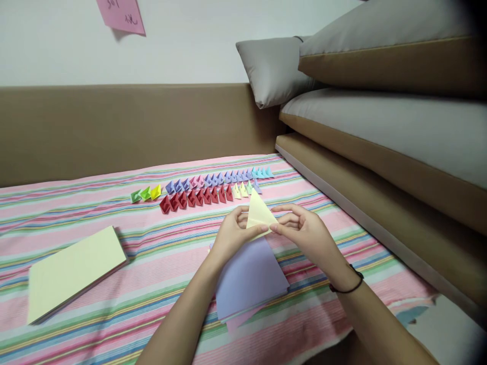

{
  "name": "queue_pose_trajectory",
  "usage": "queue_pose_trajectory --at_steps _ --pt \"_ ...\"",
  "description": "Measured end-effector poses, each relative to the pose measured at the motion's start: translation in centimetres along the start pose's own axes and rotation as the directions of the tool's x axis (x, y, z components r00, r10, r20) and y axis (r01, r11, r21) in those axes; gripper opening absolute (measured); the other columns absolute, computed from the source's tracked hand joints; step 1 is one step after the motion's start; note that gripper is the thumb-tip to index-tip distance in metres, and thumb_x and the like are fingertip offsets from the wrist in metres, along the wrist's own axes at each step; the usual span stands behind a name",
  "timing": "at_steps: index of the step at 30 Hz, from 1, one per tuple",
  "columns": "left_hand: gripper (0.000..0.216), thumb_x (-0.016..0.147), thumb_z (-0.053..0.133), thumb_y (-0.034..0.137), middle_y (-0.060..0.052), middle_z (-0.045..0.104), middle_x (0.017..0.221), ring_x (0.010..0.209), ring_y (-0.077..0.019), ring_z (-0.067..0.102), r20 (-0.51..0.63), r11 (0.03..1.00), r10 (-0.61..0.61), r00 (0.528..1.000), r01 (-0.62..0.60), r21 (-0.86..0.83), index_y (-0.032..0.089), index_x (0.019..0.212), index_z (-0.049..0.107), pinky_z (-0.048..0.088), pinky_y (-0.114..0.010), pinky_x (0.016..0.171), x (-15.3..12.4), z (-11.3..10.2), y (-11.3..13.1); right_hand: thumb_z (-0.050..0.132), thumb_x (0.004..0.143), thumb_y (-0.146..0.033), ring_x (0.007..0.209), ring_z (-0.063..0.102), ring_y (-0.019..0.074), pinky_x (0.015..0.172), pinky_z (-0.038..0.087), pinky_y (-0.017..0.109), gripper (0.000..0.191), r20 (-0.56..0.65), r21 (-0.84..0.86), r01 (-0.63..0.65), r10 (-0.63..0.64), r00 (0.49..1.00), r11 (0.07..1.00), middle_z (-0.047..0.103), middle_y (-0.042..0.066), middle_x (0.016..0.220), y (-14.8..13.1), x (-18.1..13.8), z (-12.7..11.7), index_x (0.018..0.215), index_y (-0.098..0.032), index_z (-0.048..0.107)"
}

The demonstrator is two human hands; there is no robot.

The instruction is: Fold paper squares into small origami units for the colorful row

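Observation:
A pale yellow sheet of paper [259, 213], folded into a triangle with its point upward, is held up between both hands. My left hand [238, 228] pinches its lower left side, thumb along the bottom edge. At the lower right, my right hand [300, 225] grips it with the thumb on the front and fingers behind. The two thumbs nearly meet at the bottom edge. Below the hands lies a stack of lavender paper [249, 279], with pink and pale sheets showing under it. Fingers behind the folded paper are partly hidden.
Rows of small folded paper boats, among them red ones [194, 197] and yellow ones [155, 191], stand on the striped cloth [152, 284]. A pale yellow paper stack [76, 271] lies left. Large cushions [380, 126] pile up on the right; a pink note [122, 15] hangs on the wall.

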State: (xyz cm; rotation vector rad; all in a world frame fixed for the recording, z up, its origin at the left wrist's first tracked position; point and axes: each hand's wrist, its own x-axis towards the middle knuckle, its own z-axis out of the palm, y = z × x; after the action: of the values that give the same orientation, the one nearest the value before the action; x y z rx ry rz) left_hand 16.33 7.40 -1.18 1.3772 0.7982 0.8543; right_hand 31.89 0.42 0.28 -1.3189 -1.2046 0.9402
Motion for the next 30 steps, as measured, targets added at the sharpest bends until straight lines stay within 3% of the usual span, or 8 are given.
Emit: queue_pose_trajectory --at_steps 2,7,15,19,22,25,27,30 --pt "0.047 0.057 0.08 0.024 -0.009 0.071 0.094 0.081 -0.0198 0.068 0.03 1.0 0.026 0.999 -0.026 0.013 0.013 0.098 0.061 0.05 -0.023 0.065 -0.1 0.1 0.1 0.067 0.073 -0.026 0.069 0.066 0.0174 0.062 0.049 0.027 0.031 0.025 -0.071 0.006 -0.004 1.0 0.997 0.069 0.003 0.073 0.0 -0.1 0.1 0.101 -0.017 0.057" --pt "0.025 0.06 0.075 0.019 -0.005 0.072 0.078 0.066 -0.0158 0.066 0.015 0.995 0.01 1.0 -0.012 0.103 0.011 0.08 0.064 0.048 -0.02 0.056 -0.4 0.2 0.5 0.064 0.074 -0.026 0.065 0.065 0.0173 0.057 0.047 0.026 0.026 0.038 -0.205 0.038 -0.031 0.999 0.978 0.069 0.002 0.071 0.1 0.0 0.3 0.098 -0.018 0.058" --pt "0.022 0.057 0.076 0.017 -0.003 0.069 0.066 0.057 -0.0114 0.063 -0.034 0.991 0.043 0.999 -0.038 0.132 0.011 0.075 0.065 0.048 -0.019 0.055 -0.2 -1.5 0.8 0.067 0.072 -0.026 0.07 0.067 0.0182 0.064 0.049 0.028 0.027 0.067 -0.079 0.001 0.004 0.998 0.997 0.069 0.002 0.072 0.1 0.1 -0.8 0.096 -0.018 0.056" --pt "0.024 0.057 0.077 0.021 -0.005 0.069 0.066 0.063 -0.0151 0.066 -0.138 0.986 0.12 0.983 -0.102 0.134 0.011 0.074 0.063 0.051 -0.023 0.063 0.3 -3.6 1.2 0.071 0.07 -0.028 0.07 0.066 0.0171 0.066 0.049 0.028 0.031 0.007 -0.055 -0.009 0.009 1.0 0.998 0.069 0.001 0.072 -0.1 0.0 -2.6 0.096 -0.017 0.058" --pt "0.03 0.065 0.074 0.029 -0.005 0.07 0.076 0.074 -0.0168 0.067 -0.185 0.988 0.151 0.971 -0.151 0.015 0.013 0.087 0.061 0.052 -0.027 0.071 0.3 -3.8 1.4 0.072 0.068 -0.029 0.068 0.065 0.0165 0.066 0.049 0.027 0.033 -0.022 -0.006 -0.019 0.019 1.0 1.0 0.069 0.001 0.071 -0.2 0.1 -3.0 0.096 -0.018 0.058" --pt "0.044 0.067 0.073 0.032 -0.008 0.069 0.096 0.084 -0.0187 0.067 -0.065 0.989 0.075 0.995 -0.083 -0.124 0.017 0.105 0.056 0.052 -0.029 0.075 0.1 -2.3 1.0 0.072 0.069 -0.029 0.07 0.067 0.0182 0.067 0.05 0.029 0.032 0.017 0.045 -0.036 0.036 0.999 0.998 0.07 0.002 0.072 0.0 0.0 -2.1 0.096 -0.018 0.058" --pt "0.052 0.061 0.078 0.027 -0.008 0.07 0.092 0.078 -0.0188 0.068 0.043 0.992 0.007 0.999 -0.001 -0.13 0.016 0.106 0.055 0.052 -0.027 0.069 -0.1 -0.9 0.5 0.07 0.07 -0.029 0.071 0.067 0.019 0.066 0.051 0.03 0.031 0.056 0.053 -0.04 0.037 0.998 0.998 0.069 0.001 0.072 0.1 -0.1 -1.2 0.095 -0.018 0.057" --pt "0.043 0.06 0.078 0.025 -0.009 0.071 0.087 0.072 -0.0178 0.067 0.101 0.997 -0.035 0.994 0.041 -0.061 0.013 0.097 0.061 0.05 -0.024 0.062 -0.3 0.1 0.0 0.069 0.07 -0.028 0.069 0.067 0.0182 0.065 0.051 0.03 0.029 0.082 0.011 -0.028 0.027 0.996 1.0 0.068 0.0 0.07 0.2 -0.1 -0.2 0.094 -0.018 0.057"
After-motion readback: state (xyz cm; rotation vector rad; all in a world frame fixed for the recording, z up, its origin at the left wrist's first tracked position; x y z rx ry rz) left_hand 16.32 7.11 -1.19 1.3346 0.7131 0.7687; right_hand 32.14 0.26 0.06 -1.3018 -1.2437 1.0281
